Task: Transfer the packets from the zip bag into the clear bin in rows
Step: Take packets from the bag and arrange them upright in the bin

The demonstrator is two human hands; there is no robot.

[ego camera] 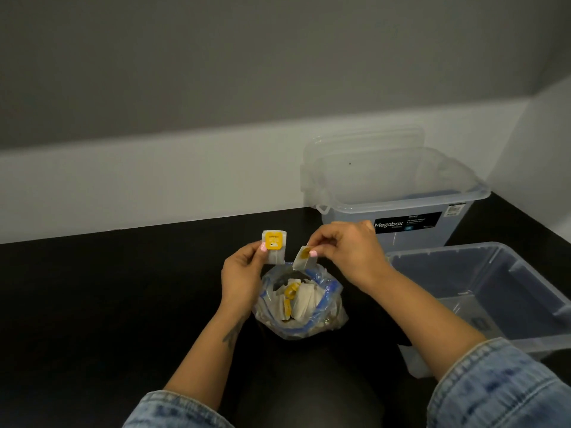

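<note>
You have two packets out, one in each hand. Your left hand (242, 273) pinches a white packet with a yellow label (274, 246) between thumb and fingers, label facing you, upright. Your right hand (346, 248) pinches a second packet (302, 258) by its top corner, so it hangs tilted just above the mouth of the zip bag (301, 304).

The zip bag stands open on the black counter (123, 288) between your wrists, its blue zip rim spread wide. More packets sit jumbled inside; you can make out at least two yellow labels, but the full count cannot be told.

There are two clear bins. One, with a Megabox label (401, 193), stands at one o'clock from the bag against the wall, a clear lid leaning behind it. The other clear bin (494, 291) lies at three o'clock from the bag, just beside your right forearm. No packet shows in either.

Both denim sleeves (494, 390) are pushed up your forearms.
</note>
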